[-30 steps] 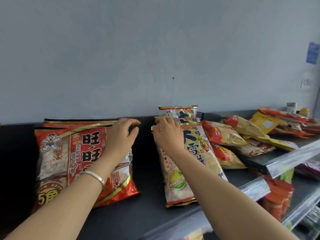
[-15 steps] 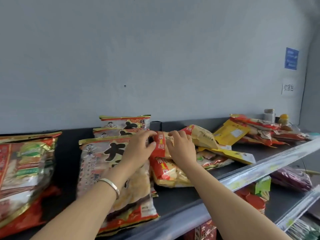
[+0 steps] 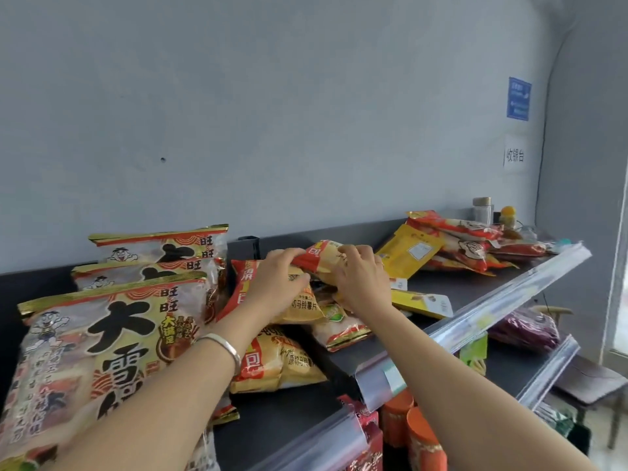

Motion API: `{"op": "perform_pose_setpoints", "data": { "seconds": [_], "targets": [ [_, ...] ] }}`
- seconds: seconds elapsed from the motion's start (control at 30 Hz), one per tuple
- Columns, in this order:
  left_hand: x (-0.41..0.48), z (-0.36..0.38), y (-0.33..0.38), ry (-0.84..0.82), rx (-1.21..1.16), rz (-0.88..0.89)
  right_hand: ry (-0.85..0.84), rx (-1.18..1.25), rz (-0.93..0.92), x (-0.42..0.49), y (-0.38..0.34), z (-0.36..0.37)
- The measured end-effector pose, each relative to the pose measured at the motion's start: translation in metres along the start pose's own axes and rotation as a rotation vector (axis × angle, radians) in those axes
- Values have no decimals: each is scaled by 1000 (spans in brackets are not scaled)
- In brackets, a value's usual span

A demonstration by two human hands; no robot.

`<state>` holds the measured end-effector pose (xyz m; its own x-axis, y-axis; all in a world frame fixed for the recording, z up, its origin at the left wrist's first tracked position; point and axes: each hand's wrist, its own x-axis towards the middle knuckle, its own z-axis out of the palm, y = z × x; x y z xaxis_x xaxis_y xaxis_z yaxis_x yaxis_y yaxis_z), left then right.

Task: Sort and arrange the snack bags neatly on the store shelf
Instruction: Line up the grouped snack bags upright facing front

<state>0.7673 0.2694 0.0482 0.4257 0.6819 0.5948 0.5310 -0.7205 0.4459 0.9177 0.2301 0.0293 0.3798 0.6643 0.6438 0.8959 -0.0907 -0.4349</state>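
Top shelf (image 3: 458,287), dark, with a clear price rail along its front edge.

- Left hand (image 3: 282,280), silver bracelet (image 3: 224,346) at the wrist: fingers are curling over and gripping the left end of the top chip bag (image 3: 321,258).
- Right hand (image 3: 362,283): fingers are curling over the right end of the same bag and holding it.
- Top chip bag, red and yellow: sitting on top of the heap at mid-shelf, held between both hands.
- Second chip bag (image 3: 299,307): lying directly under it, partly beneath the left hand.
- Third chip bag (image 3: 278,363): lying lowest, nearest the front edge.
- Pale bag with a green badge (image 3: 339,326): lying under the right wrist, beside the chip bags.
- Three large rice-cracker bags, standing in a row one behind another at the left: front (image 3: 102,351), middle (image 3: 142,271), rear (image 3: 159,243).
- Yellow pouch (image 3: 407,253): leaning just right of the right hand.
- Yellow strip packet (image 3: 421,302): lying flat near the rail.
- Red-and-white bags (image 3: 465,243): piled loosely at the far right.
- Small jar (image 3: 482,209): standing behind that pile.

Lower shelf (image 3: 509,365): purple bag (image 3: 526,328) resting on it; orange containers (image 3: 421,436) showing below the rail.

Wall: blue notice (image 3: 519,98) hanging above a white sign (image 3: 515,154).
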Motion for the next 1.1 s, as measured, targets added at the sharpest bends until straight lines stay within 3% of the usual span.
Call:
{"op": "perform_pose_setpoints", "data": {
  "seconds": [0.3, 0.47, 0.7, 0.83, 1.1],
  "targets": [
    [45, 58, 20, -54, 67, 166, -17, 10, 116, 50, 81, -14],
    [68, 89, 44, -38, 271, 251, -335, 29, 149, 78, 135, -12],
    [100, 145, 86, -119, 461, 146, -576, 58, 20, 114, 198, -10],
    [115, 170, 101, -137, 558, 74, -599, 114, -33, 128, 226, -9],
    [142, 177, 91, -430, 897, -48, -561, 207, -136, 155, 232, 13]
  ]
}}
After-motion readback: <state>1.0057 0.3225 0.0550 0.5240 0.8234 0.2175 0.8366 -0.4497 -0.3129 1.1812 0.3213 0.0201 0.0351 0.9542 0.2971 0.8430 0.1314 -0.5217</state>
